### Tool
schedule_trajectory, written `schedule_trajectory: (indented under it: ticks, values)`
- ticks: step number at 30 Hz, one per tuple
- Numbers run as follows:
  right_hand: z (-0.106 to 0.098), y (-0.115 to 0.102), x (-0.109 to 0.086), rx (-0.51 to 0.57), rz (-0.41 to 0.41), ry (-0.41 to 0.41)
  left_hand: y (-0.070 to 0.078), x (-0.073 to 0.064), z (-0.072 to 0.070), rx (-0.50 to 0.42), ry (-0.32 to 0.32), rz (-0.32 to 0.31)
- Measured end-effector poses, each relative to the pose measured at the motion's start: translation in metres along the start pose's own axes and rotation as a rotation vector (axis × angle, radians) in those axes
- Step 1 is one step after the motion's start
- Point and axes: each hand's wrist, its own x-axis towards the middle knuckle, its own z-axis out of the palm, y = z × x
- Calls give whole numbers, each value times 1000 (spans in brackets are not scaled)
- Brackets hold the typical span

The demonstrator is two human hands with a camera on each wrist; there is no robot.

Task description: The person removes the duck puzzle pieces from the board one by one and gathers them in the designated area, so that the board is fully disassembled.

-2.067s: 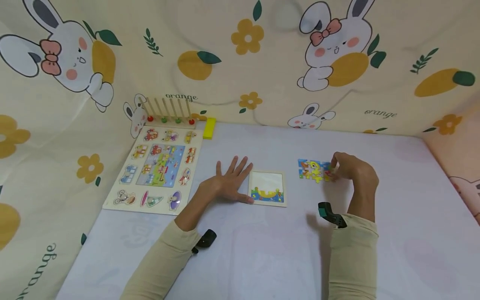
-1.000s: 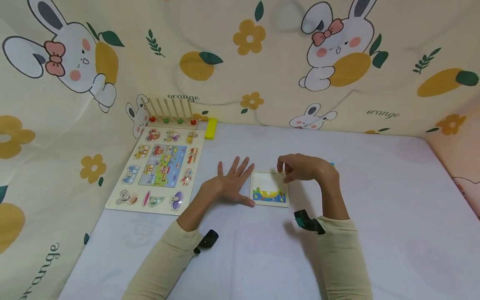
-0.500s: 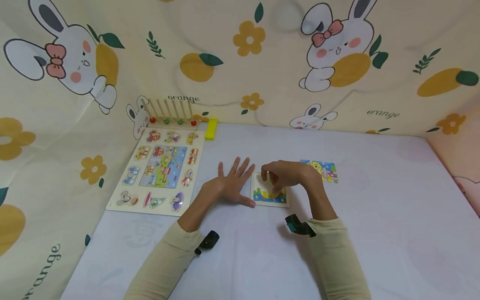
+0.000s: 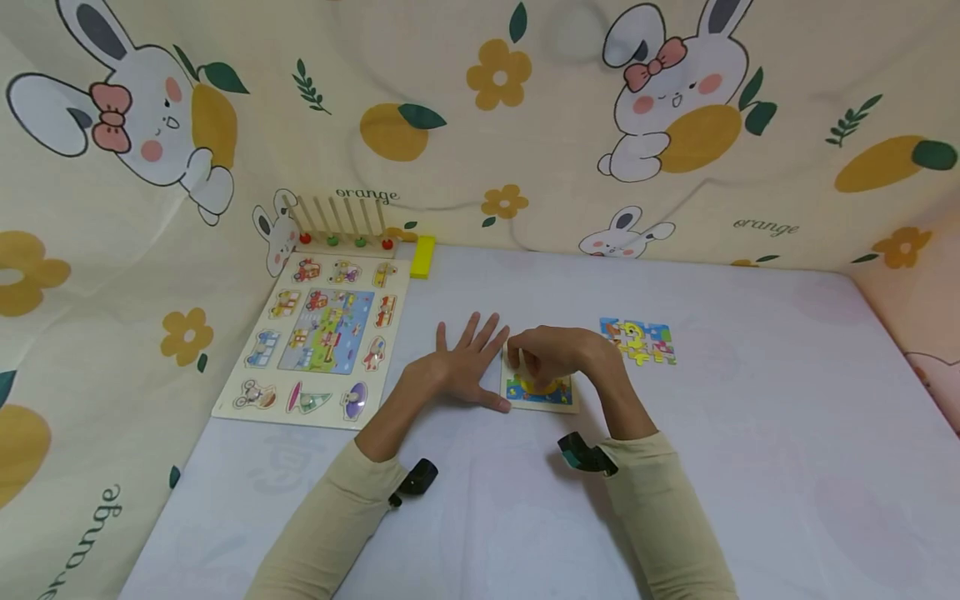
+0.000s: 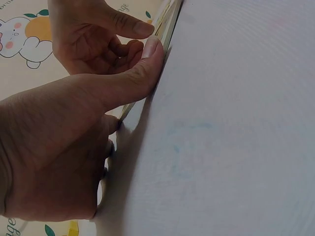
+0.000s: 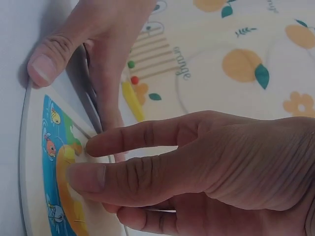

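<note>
Tray (image 6: pixel 34 162), on table (image 4: pixel 495 517): left hand (image 4: pixel 459 373) flat, fingers spread, thumb at near corner. Right hand (image 4: pixel 558 350) above, fingers bent, grasp cannot be told. Loose pieces (image 4: pixel 637 340) to right.

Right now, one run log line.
left hand: thumb at puzzle tray edge; right hand: over tray, hold unclear; unplaced pieces: right of tray

Puzzle tray (image 4: pixel 558 409): pale-rimmed, flat before you, partly beneath your right hand (image 4: pixel 558 348).
Fitted pieces (image 6: pixel 61 196): blue-and-yellow, along its near side.
Loose pieces (image 4: pixel 641 342): multicoloured, flat, clustered to your right.
</note>
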Motion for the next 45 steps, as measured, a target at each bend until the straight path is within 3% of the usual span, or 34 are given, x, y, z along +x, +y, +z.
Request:
schedule_trajectory:
  ticks: [25, 45]
  values:
    - [3, 1, 5, -20, -35, -21, -2, -1, 2, -11, -7, 13]
    - [-2, 0, 3, 24, -158, 47, -4, 4, 2, -33, -10, 23]
